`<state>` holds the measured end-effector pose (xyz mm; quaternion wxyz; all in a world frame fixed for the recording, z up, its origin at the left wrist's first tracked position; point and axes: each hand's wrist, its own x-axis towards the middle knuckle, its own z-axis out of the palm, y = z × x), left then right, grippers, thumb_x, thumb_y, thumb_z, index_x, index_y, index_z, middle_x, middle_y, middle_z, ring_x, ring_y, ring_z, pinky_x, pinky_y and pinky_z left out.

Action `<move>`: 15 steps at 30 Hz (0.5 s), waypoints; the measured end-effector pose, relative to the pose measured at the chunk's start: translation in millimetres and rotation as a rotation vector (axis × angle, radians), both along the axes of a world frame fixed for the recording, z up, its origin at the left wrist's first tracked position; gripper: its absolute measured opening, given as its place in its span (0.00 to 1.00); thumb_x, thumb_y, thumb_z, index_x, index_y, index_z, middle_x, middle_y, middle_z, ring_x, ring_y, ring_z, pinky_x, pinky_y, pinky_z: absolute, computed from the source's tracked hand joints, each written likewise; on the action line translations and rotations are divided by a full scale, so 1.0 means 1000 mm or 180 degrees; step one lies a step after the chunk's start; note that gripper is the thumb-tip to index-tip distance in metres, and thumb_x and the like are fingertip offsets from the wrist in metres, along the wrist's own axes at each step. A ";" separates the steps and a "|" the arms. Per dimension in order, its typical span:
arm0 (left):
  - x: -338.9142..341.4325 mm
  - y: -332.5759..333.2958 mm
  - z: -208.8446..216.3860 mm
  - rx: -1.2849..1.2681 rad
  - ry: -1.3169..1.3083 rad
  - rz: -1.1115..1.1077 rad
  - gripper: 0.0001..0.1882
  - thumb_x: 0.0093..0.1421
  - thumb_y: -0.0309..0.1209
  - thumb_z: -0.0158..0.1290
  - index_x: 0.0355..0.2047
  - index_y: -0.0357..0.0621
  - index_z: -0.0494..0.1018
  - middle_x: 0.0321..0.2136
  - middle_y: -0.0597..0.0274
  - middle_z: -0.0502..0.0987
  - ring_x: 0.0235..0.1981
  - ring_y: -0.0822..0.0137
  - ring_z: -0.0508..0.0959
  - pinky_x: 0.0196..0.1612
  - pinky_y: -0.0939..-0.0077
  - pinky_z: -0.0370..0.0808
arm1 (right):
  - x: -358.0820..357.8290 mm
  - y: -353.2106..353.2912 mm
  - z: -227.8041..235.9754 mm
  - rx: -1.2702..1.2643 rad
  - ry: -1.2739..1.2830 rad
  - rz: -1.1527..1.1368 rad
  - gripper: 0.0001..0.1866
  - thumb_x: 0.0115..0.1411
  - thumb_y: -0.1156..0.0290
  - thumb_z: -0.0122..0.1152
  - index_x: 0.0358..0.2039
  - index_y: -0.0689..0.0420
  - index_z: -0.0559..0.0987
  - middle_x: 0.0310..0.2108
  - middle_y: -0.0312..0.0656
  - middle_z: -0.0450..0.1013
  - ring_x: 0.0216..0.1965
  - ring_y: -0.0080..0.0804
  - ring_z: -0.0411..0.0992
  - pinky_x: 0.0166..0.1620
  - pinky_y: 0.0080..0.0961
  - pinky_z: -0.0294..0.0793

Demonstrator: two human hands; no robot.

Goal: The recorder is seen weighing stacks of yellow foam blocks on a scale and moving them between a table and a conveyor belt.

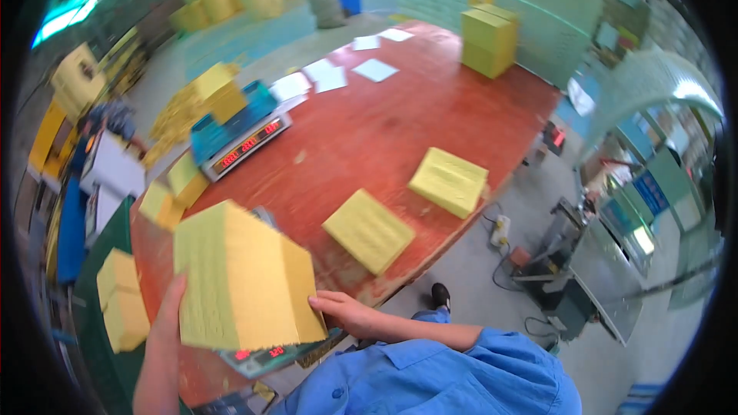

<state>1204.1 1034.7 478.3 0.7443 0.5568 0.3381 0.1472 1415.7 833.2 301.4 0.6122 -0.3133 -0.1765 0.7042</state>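
Note:
Between my two hands I hold a thick stack of yellow paper [261, 284], tilted above the near left part of the red table [330, 154]. My left hand [172, 303] presses its left side, and my right hand [344, 312] grips its lower right edge. Partly hidden under it is a weighing scale [265, 361] with red digits. To the right lie two yellow paper stacks, one nearer [369, 231] and one farther [449, 182]. A second scale [250, 142] with a blue-green pan stands beyond, bearing a yellow stack [221, 92].
White sheets [330, 78] lie along the table's far left side. Yellow stacks [173, 192] sit by the left edge, others [123, 300] on a green surface. A taller yellow pile [489, 40] stands at the far right corner. Machinery [576, 269] and cables are on the floor at right.

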 end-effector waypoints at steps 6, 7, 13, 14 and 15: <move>0.191 -0.065 0.016 -0.0182 -0.0615 -0.0113 0.34 0.68 0.53 0.45 0.65 0.43 0.61 0.60 0.56 0.71 0.57 0.61 0.74 0.60 0.62 0.71 | 0.193 -0.057 0.038 0.0312 -0.1511 -0.0902 0.31 0.68 0.48 0.53 0.58 0.65 0.72 0.48 0.41 0.75 0.51 0.27 0.71 0.53 0.26 0.71; 0.225 -0.078 0.018 -0.0224 -0.0767 -0.0148 0.33 0.69 0.53 0.43 0.65 0.44 0.62 0.59 0.57 0.71 0.58 0.61 0.73 0.60 0.62 0.70 | 0.235 -0.066 0.048 0.0241 -0.1556 -0.0872 0.32 0.68 0.48 0.54 0.57 0.65 0.73 0.48 0.42 0.75 0.51 0.26 0.71 0.52 0.26 0.71; 0.451 -0.118 -0.046 -0.0610 -0.0650 -0.0233 0.34 0.66 0.57 0.45 0.63 0.47 0.64 0.57 0.56 0.72 0.57 0.57 0.73 0.58 0.50 0.70 | 0.472 -0.087 0.008 -0.0355 -0.1279 -0.1089 0.27 0.69 0.51 0.52 0.52 0.66 0.77 0.45 0.42 0.79 0.45 0.29 0.76 0.51 0.28 0.73; 0.485 -0.118 -0.060 -0.0800 -0.0644 -0.0387 0.35 0.65 0.59 0.46 0.63 0.49 0.63 0.59 0.55 0.70 0.58 0.54 0.71 0.58 0.44 0.69 | 0.503 -0.088 0.005 -0.0553 -0.1443 -0.1138 0.27 0.69 0.51 0.51 0.52 0.64 0.78 0.45 0.43 0.79 0.45 0.31 0.76 0.50 0.30 0.73; 0.526 -0.126 -0.061 -0.1013 -0.0450 -0.0456 0.37 0.63 0.60 0.46 0.65 0.51 0.61 0.61 0.54 0.67 0.60 0.51 0.69 0.57 0.37 0.67 | 0.542 -0.088 -0.015 -0.0840 -0.1680 -0.1212 0.27 0.69 0.51 0.49 0.52 0.63 0.78 0.46 0.44 0.79 0.46 0.33 0.76 0.51 0.30 0.73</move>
